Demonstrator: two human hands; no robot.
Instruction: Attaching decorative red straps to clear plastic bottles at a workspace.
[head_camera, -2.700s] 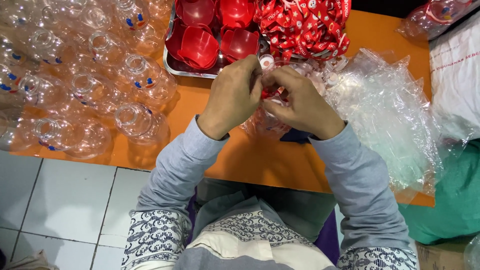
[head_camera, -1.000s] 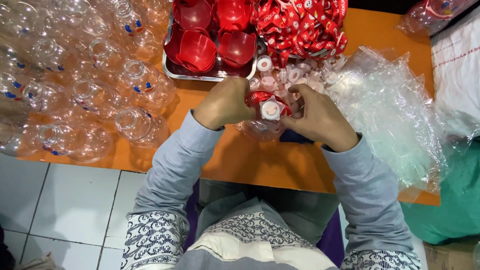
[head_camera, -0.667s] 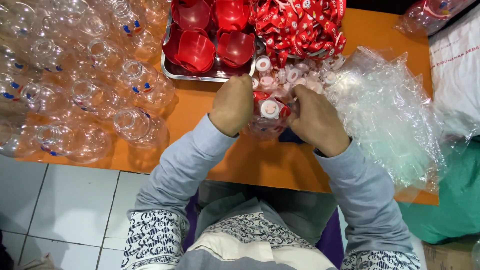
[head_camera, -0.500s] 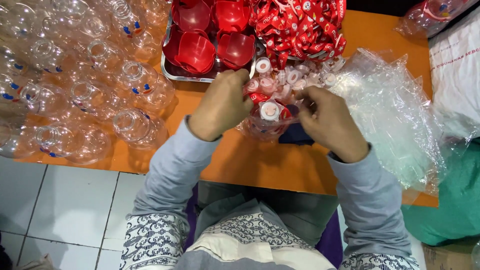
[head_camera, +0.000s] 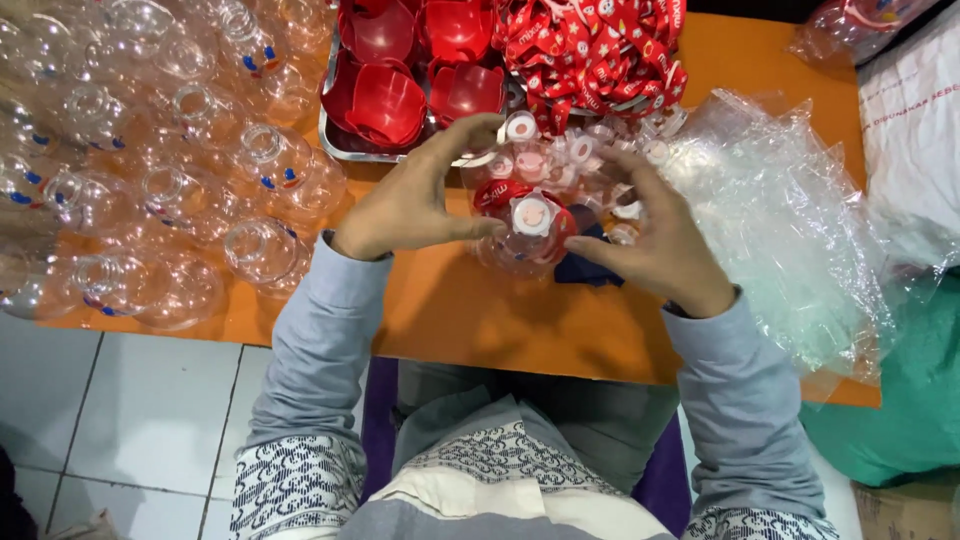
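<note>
While both hands frame clear bottle (head_camera: 527, 235) at orange table (head_camera: 480, 320) centre, fingers spread: left hand (head_camera: 415, 200) thumb touches bottle side, right hand (head_camera: 660, 240) fingertip touches other side, no clamp. White cap (head_camera: 532, 214) on bottle top. Loose white caps (head_camera: 560, 160) just behind. Metal tray (head_camera: 335, 135) with red cups (head_camera: 385, 100), red printed labels (head_camera: 600, 50) beyond. Clear bottles (head_camera: 150, 180) piled left, plastic bags (head_camera: 790, 210) right. White tile floor (head_camera: 130, 400). Bottle base hidden.
</note>
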